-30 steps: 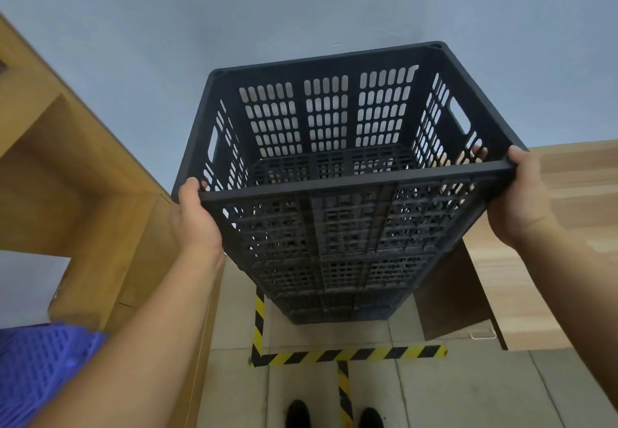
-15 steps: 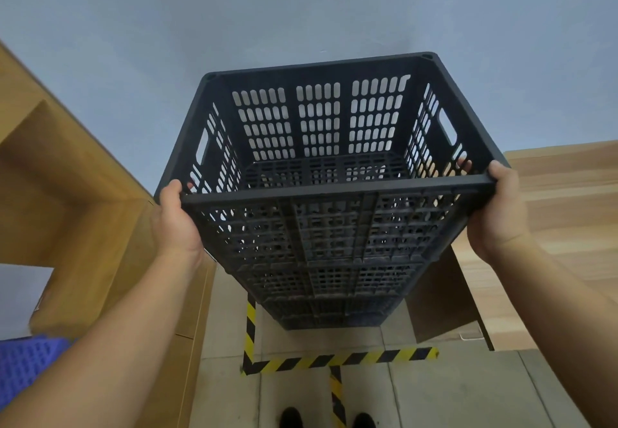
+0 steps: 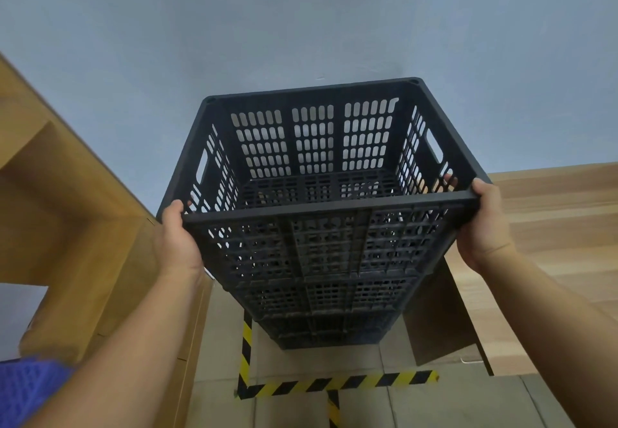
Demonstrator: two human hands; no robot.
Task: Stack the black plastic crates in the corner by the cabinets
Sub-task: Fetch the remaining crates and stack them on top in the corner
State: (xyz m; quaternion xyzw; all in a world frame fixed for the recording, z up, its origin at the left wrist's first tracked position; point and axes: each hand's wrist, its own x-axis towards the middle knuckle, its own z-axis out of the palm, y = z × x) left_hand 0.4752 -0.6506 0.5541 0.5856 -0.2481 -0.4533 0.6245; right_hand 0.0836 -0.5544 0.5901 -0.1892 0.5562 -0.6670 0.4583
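I have the top crate [image 3: 321, 166] by its near rim, my left hand [image 3: 177, 243] curled round the left corner and my right hand [image 3: 481, 227] curled round the right one, thumbs over the edge and fingers tucked behind the side walls. It sits over the stack [image 3: 324, 293] of black crates in the corner, between the cabinet [image 3: 83, 227] on my left and the wooden panel [image 3: 551, 243] on my right, with the wall [image 3: 301, 26] behind. I cannot tell whether its base has seated fully on the crate below.

My main worry is a crooked landing. If the base catches on the lower rim instead of dropping in, the tall stack could lean, and a push from me would tip it against the wall or sideways into the cabinet. My fingers are inside the slots, so letting go late could pinch them. The stack looks to stand past the striped tape [image 3: 334, 384] on the floor, and I judge any shove might slide the whole column.
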